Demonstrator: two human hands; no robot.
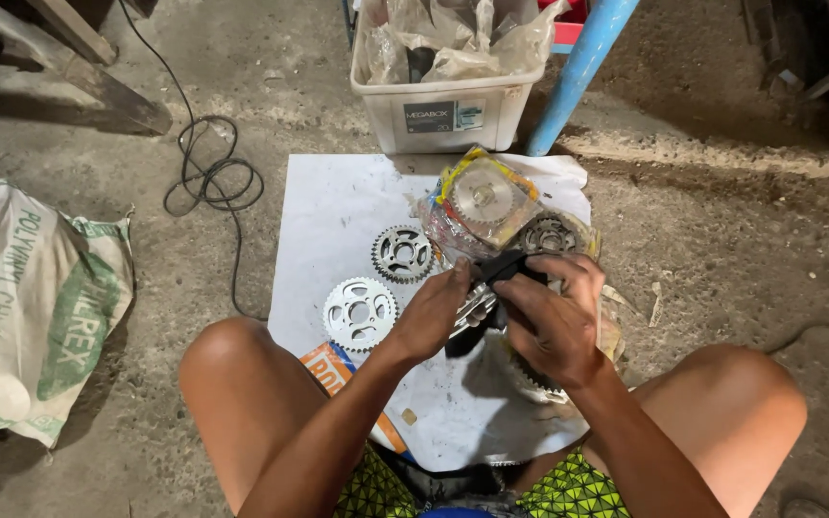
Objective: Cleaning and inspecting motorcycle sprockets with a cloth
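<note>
Over the middle of the white sheet (328, 206), my left hand (431, 317) and right hand (554, 321) both close on a black strip (501, 269) round a shiny metal part (475, 309); I judge the strip soft and light, the metal stiff and slippery; best gripped by its edges.

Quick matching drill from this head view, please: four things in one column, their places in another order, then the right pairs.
Things:
1. white sprocket
2. plastic tub
3. black cable
4. printed sack

Places:
A. coiled on the concrete, left of the white sheet
B. far left on the floor
C. on the sheet, beside the left hand
D. at the top edge of the sheet, next to the blue pole

Pairs: 1-C, 2-D, 3-A, 4-B
</note>
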